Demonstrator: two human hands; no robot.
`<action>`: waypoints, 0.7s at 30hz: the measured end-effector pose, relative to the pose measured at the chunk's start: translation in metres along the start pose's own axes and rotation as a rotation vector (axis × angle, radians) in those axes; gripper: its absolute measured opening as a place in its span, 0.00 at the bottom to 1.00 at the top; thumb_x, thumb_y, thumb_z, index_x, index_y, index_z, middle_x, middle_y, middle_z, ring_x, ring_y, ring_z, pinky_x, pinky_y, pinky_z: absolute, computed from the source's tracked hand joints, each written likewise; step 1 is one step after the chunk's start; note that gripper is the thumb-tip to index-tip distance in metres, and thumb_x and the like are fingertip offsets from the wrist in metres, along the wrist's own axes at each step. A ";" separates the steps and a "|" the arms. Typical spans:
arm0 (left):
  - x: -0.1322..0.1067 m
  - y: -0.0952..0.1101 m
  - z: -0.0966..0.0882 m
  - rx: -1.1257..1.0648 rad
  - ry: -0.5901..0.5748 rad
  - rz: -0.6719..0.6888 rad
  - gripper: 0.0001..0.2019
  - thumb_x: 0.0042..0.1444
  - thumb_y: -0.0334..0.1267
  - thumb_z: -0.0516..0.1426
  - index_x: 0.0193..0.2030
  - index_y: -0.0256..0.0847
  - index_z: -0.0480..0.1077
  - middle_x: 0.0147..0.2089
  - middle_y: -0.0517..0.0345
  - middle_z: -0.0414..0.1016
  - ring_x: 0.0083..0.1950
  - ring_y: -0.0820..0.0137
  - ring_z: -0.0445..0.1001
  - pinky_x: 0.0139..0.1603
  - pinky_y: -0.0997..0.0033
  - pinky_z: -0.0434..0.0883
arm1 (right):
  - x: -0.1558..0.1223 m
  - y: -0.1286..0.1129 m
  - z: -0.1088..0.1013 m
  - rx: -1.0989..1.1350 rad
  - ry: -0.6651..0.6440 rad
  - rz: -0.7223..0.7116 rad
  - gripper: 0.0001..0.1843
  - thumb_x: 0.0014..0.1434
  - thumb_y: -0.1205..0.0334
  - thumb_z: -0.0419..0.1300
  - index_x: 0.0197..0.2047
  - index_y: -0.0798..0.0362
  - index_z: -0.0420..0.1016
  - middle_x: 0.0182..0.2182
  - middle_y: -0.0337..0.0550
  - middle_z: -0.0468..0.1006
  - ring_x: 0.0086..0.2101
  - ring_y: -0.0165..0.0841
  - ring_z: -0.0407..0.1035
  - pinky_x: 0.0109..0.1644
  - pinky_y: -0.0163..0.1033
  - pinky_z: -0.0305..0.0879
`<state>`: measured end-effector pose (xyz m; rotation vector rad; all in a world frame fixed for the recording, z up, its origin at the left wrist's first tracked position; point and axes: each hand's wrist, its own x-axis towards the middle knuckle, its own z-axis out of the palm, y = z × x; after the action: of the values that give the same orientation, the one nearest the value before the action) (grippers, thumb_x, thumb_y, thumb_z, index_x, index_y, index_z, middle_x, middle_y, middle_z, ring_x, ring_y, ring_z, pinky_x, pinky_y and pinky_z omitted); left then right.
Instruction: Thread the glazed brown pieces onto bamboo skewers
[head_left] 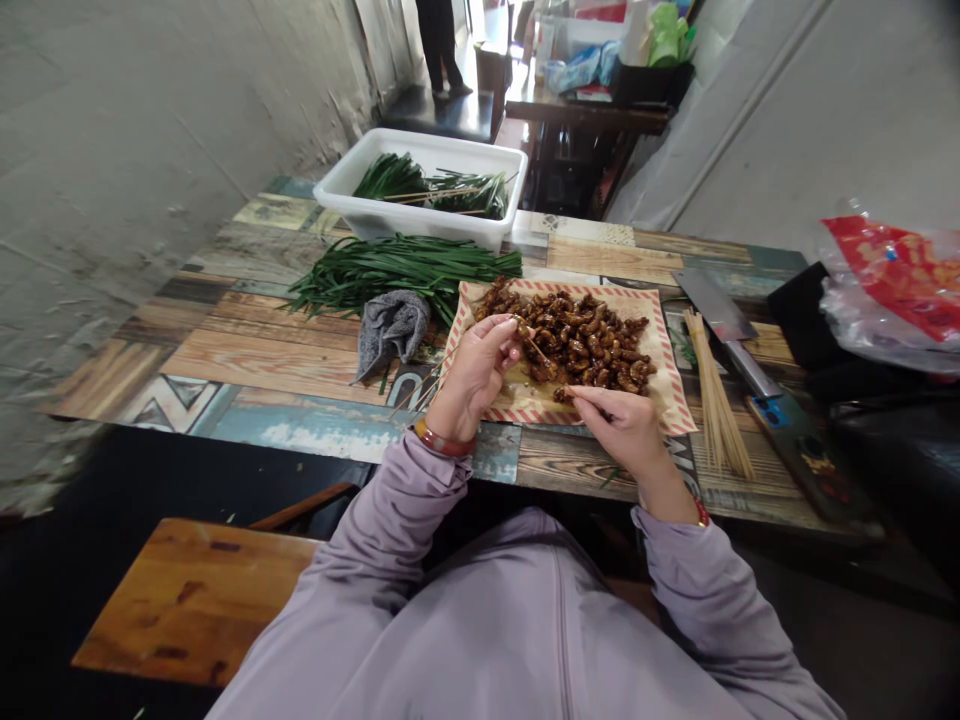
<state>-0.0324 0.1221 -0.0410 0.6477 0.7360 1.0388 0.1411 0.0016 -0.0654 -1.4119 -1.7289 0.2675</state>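
My left hand (480, 370) is closed on a thin bamboo skewer (537, 350) held above the left part of a paper sheet with a red striped border (510, 408). A small glossy piece sits by its fingertips. Between the thumb and fingers of my right hand (622, 425) is a dark brown food piece (563, 394), at the sheet's near side. Behind both hands spreads a heap of glossy brown food pieces (592, 335), whose exact kind I cannot tell. A few skewer ends (420, 392) stick out left of my left wrist.
Loose bamboo skewers (712, 400), a cleaver (727, 320) and a phone (806, 450) lie to the right. A grey cloth (390, 335) and long green chives (397, 268) are at left. Farther back stands a white tub (420, 138) holding greens. A person's legs (439, 50) show beyond.
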 end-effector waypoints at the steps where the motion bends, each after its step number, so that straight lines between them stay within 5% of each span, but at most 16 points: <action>1: 0.000 0.000 0.000 0.003 0.007 -0.001 0.11 0.45 0.36 0.65 0.33 0.38 0.69 0.27 0.62 0.74 0.22 0.83 0.64 0.22 0.83 0.61 | 0.000 0.000 0.000 -0.002 0.001 0.001 0.12 0.60 0.64 0.58 0.43 0.48 0.82 0.39 0.41 0.84 0.37 0.36 0.80 0.45 0.41 0.78; 21: -0.002 -0.002 0.003 0.021 -0.005 0.012 0.13 0.42 0.36 0.66 0.34 0.39 0.68 0.28 0.63 0.73 0.22 0.83 0.64 0.21 0.83 0.59 | 0.000 0.001 0.001 -0.016 0.018 -0.028 0.12 0.61 0.65 0.58 0.44 0.48 0.81 0.40 0.40 0.84 0.37 0.34 0.80 0.45 0.39 0.78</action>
<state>-0.0295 0.1188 -0.0399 0.6733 0.7410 1.0410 0.1411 0.0027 -0.0671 -1.3966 -1.7384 0.2254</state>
